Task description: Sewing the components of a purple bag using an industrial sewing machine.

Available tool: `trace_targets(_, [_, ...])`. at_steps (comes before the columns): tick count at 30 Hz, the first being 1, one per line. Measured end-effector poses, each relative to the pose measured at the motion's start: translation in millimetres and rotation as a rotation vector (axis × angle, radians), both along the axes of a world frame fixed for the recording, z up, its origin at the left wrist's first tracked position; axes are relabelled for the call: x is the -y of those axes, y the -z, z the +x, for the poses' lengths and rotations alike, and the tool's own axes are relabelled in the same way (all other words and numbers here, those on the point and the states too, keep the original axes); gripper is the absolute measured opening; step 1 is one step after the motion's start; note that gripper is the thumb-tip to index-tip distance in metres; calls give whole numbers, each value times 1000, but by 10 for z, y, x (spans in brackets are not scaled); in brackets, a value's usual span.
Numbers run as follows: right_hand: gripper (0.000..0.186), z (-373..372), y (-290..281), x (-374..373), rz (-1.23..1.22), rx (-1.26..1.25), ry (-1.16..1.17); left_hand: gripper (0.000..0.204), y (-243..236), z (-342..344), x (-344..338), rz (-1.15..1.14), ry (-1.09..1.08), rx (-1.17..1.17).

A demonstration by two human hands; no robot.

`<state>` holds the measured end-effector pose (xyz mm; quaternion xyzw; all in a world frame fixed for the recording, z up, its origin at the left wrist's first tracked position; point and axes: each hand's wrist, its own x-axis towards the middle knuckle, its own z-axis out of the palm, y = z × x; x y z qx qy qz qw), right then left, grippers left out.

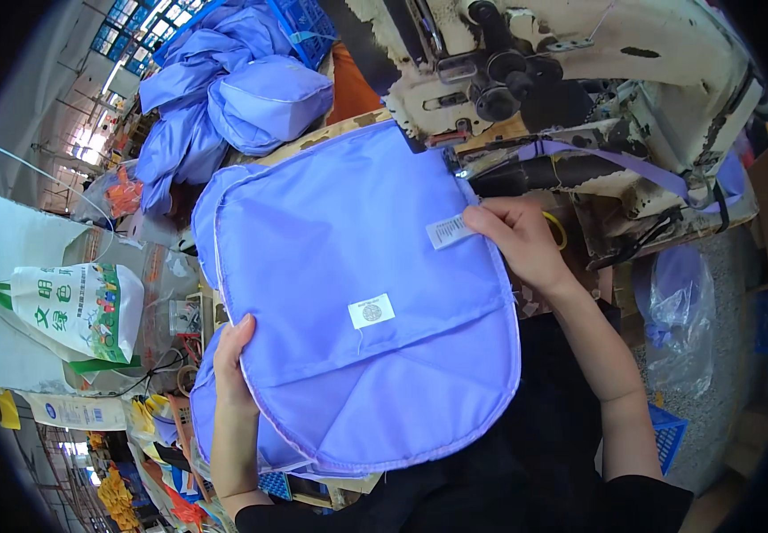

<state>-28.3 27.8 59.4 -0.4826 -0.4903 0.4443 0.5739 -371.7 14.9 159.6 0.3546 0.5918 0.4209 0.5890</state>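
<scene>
A lavender fabric bag panel [384, 222] with piped edges and rounded corners lies spread in front of me, its upper right edge by the needle area of a worn sewing machine [508, 80]. My left hand [235, 360] grips its left edge, thumb on top and the other fingers hidden behind. At the right edge, my right hand [517, 240] pinches the border together with a small white tag [449, 232]. A square white label [372, 311] sits on the panel's middle, a loose thread hanging from it. More lavender fabric shows underneath on the left.
Several lavender sewn bags [264, 102] are piled at the back left beside a blue crate [304, 27]. A lavender binding strip [624, 164] runs along the machine's arm. A white printed bag [82, 306] stands at left; clear plastic [681, 320] lies on the right floor.
</scene>
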Motion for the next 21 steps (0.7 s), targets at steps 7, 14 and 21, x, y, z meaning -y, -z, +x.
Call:
trace_targets(7, [36, 11, 15, -255, 59, 16, 80, 47, -94, 225, -267, -11, -142, 34])
trace_targets(14, [36, 72, -19, -239, 35, 56, 24, 48, -185, 244, -596, 11, -22, 100])
trace_targets(21, [37, 46, -108, -174, -96, -30, -28, 50, -274, 349, -907, 69, -44, 14])
